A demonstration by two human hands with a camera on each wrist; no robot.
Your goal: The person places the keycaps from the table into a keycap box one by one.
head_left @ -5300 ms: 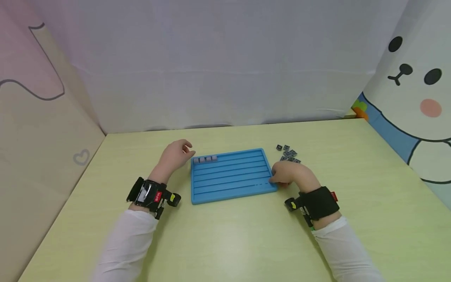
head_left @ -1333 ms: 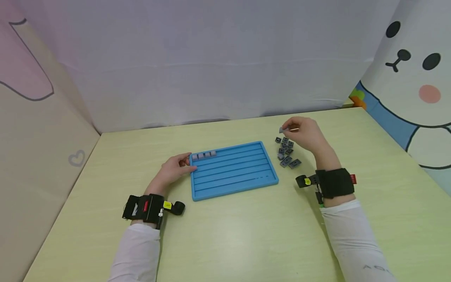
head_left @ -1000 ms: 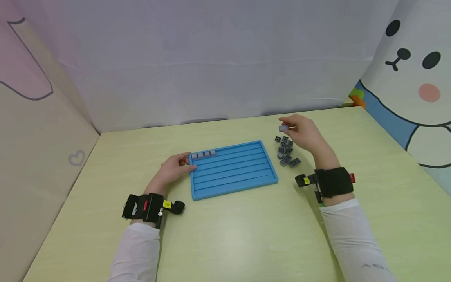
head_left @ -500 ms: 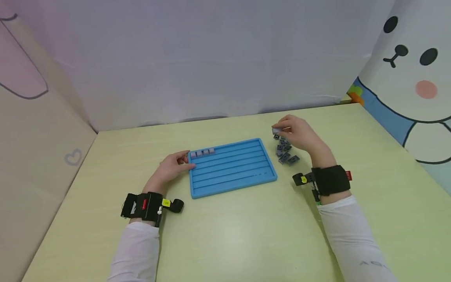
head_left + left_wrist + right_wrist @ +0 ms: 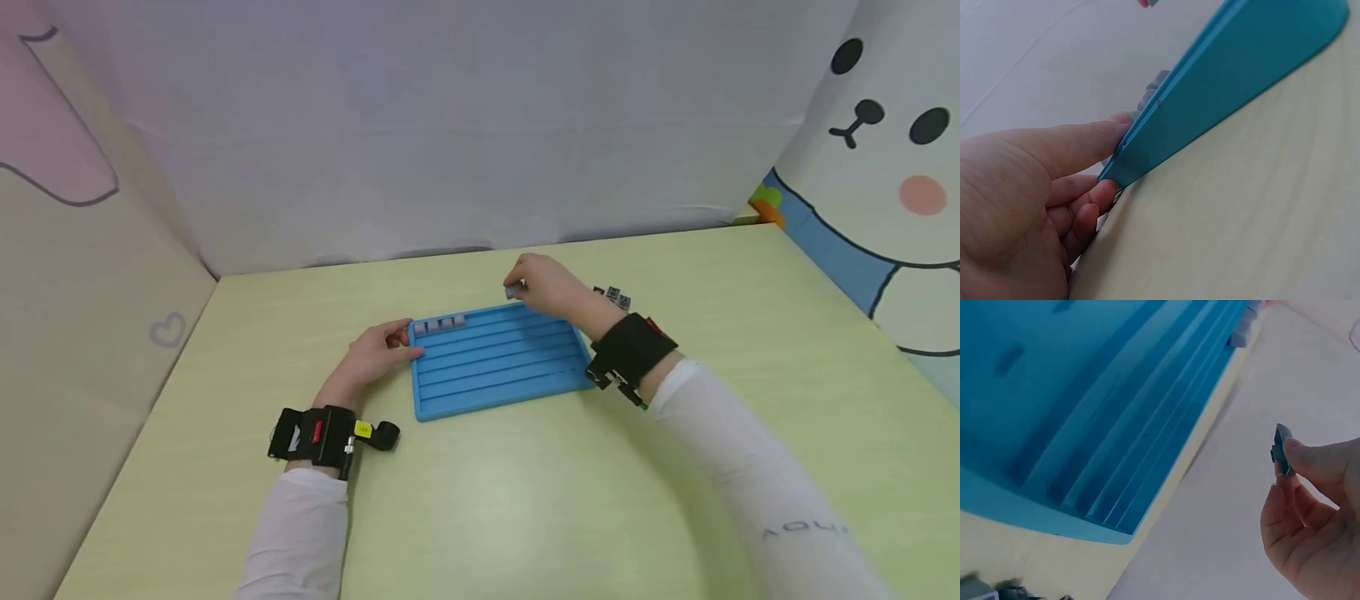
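Note:
A ridged blue tray [image 5: 491, 360] lies on the table. My left hand [image 5: 371, 352] pinches its left edge, thumb on the rim and fingers against the side and underneath in the left wrist view. Several grey keycaps [image 5: 440, 324] sit in a row in the tray's top left groove. Over the tray's far edge, my right hand [image 5: 553, 287] holds one grey keycap [image 5: 1282, 450] between thumb and fingers. The stem side of this keycap shows in the right wrist view.
Loose keycaps [image 5: 617, 297] lie on the table beyond the right wrist, which partly hides them. A pale cloth wall [image 5: 450, 150] stands behind the table [image 5: 480, 500]. Printed panels rise at both sides.
Over the last second, my right hand has carried the keycap leftward from the loose pile to above the tray's far edge. The left hand keeps its hold on the tray.

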